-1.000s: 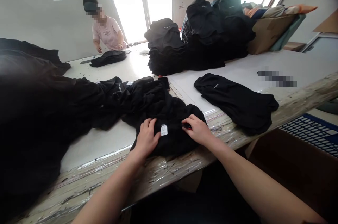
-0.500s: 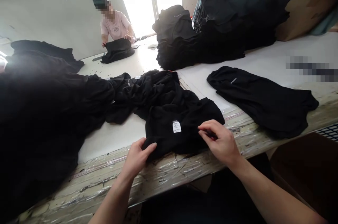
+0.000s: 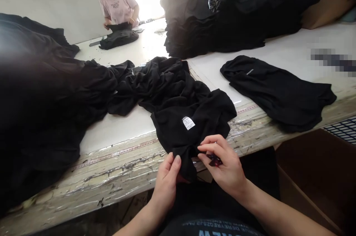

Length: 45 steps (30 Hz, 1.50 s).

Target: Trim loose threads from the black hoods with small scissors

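A black garment point(image 3: 169, 124) with a white printed label point(image 3: 188, 123) lies crumpled across the table's front edge. My left hand point(image 3: 168, 176) pinches its near edge between thumb and fingers, and that edge hangs past the table. Close beside it, my right hand point(image 3: 222, 165) is closed around a small dark tool point(image 3: 214, 160) with a reddish part, mostly hidden in the palm. The fingertips of this hand are at the garment's edge; whether they also grip the cloth is unclear.
A large heap of black garments point(image 3: 41, 110) fills the left. Another black garment point(image 3: 280, 91) lies flat at right. Tall stacks of folded garments point(image 3: 189, 20) stand at the back. Across the table point(image 3: 111, 176), a person point(image 3: 118, 4) handles black cloth. A cardboard box point(image 3: 308, 180) sits below right.
The garment's near edge has been drawn toward me and lifted off the tabletop. My left hand moved right and my right hand came down and closer to it. The view tilted downward.
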Tool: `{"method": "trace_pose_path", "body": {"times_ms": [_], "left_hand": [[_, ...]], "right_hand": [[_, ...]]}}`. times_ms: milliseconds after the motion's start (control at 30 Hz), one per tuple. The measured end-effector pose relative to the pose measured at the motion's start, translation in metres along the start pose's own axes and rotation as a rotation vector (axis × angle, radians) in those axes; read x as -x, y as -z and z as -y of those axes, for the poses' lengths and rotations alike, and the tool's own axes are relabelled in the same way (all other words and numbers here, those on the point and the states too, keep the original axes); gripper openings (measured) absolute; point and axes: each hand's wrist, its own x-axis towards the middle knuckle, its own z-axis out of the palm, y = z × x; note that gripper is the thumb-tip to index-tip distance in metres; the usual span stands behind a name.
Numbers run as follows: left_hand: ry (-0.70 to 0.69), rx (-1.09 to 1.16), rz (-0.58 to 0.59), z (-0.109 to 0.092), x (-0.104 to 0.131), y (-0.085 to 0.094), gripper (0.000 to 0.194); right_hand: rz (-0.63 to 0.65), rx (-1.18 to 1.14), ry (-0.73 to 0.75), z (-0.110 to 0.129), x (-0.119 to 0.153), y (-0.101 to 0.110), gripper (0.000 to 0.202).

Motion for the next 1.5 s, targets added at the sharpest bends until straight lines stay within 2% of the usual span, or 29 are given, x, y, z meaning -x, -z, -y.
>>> {"method": "trace_pose_path", "body": {"times_ms": [100,167,233,300,400,467,500,567,633,667,733,767,867,1367,1433,1500], "left_hand": [[-0.027,-0.082,0.085,0.000,0.001,-0.002,0.031],[-0.027,-0.124,0.100,0.000,-0.001,-0.001,0.031],[-0.043,-0.155,0.066,0.001,-0.003,0.001,0.032],[-0.056,-0.127,0.019,0.000,-0.006,0.003,0.033],[-0.004,-0.014,0.010,-0.004,-0.007,0.002,0.032],[0.043,0.043,0.022,-0.008,-0.006,-0.001,0.031],[0.061,0.067,0.028,-0.010,-0.005,-0.003,0.030],[0.088,0.117,0.049,-0.014,-0.004,-0.008,0.028],[0.113,0.173,0.082,-0.016,-0.003,-0.011,0.025],[0.124,0.199,0.101,-0.017,-0.002,-0.012,0.023],[0.140,0.243,0.125,-0.018,-0.001,-0.012,0.020],[0.145,0.258,0.128,-0.019,-0.001,-0.012,0.019],[0.156,0.281,0.119,-0.019,0.000,-0.012,0.018],[0.111,0.204,0.091,-0.015,0.001,-0.015,0.017],[0.105,0.200,0.087,-0.016,0.001,-0.016,0.017],[0.101,0.186,0.090,-0.016,0.001,-0.016,0.018]], "right_hand": [[0.134,-0.006,0.032,0.004,-0.001,-0.004,0.018],[0.200,0.001,0.038,0.002,-0.004,-0.007,0.014],[0.155,0.023,0.000,-0.002,-0.009,-0.005,0.011],[0.039,-0.004,-0.117,-0.004,-0.015,0.004,0.014],[-0.144,-0.296,-0.276,0.002,-0.023,0.028,0.023],[-0.150,-0.527,-0.241,0.015,-0.023,0.041,0.034],[-0.084,-0.585,-0.189,0.021,-0.022,0.045,0.040],[0.118,-0.537,-0.081,0.032,-0.018,0.044,0.044],[0.259,-0.339,-0.042,0.036,-0.013,0.035,0.026],[0.288,-0.228,-0.058,0.035,-0.011,0.030,0.014],[0.293,-0.067,-0.120,0.030,-0.008,0.022,0.034],[0.304,-0.025,-0.153,0.027,-0.007,0.020,0.038],[0.351,0.006,-0.215,0.021,-0.003,0.020,0.021],[0.278,-0.065,-0.205,0.011,0.004,0.016,0.010],[0.233,-0.112,-0.236,0.011,0.004,0.018,0.010],[0.135,-0.189,-0.281,0.012,0.002,0.022,0.010]]}}
